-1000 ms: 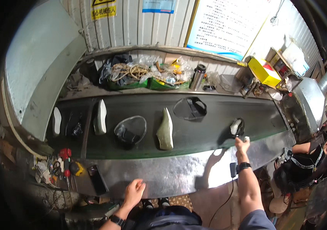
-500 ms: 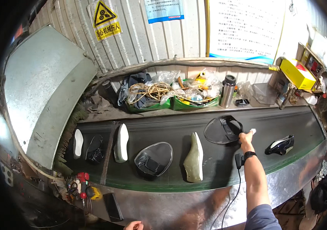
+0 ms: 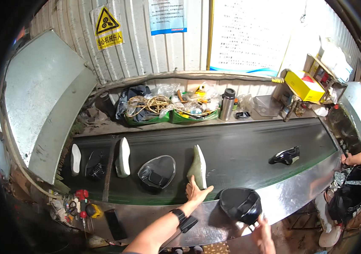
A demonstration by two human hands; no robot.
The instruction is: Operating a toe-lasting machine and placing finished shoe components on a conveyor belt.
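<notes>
My left hand [image 3: 196, 194] closes around the near end of an olive-green shoe last [image 3: 197, 165], its thumb stuck out to the right. The last lies lengthwise on the dark belt [image 3: 231, 148], narrow end away from me. In front of the belt's green edge, my right hand [image 3: 264, 235] grips the near side of a black shoe upper [image 3: 240, 205] with a wide rounded rim, above the metal ledge. Part of the right fingers is hidden behind it. A similar black upper [image 3: 157, 172] lies left of the olive last.
More pieces lie leftward: a pale last [image 3: 123, 157], a black upper [image 3: 95, 165], a white sole-shaped piece [image 3: 75, 159]. A black shoe [image 3: 285, 155] is at right. On the ledge lie a phone [image 3: 115, 224] and red power tool [image 3: 82, 197]. Another person's hand [image 3: 356, 158] shows at right.
My right hand has drawn the black upper off the belt toward me. My left hand has come up from the lower edge to the olive last. The view has shifted right.
</notes>
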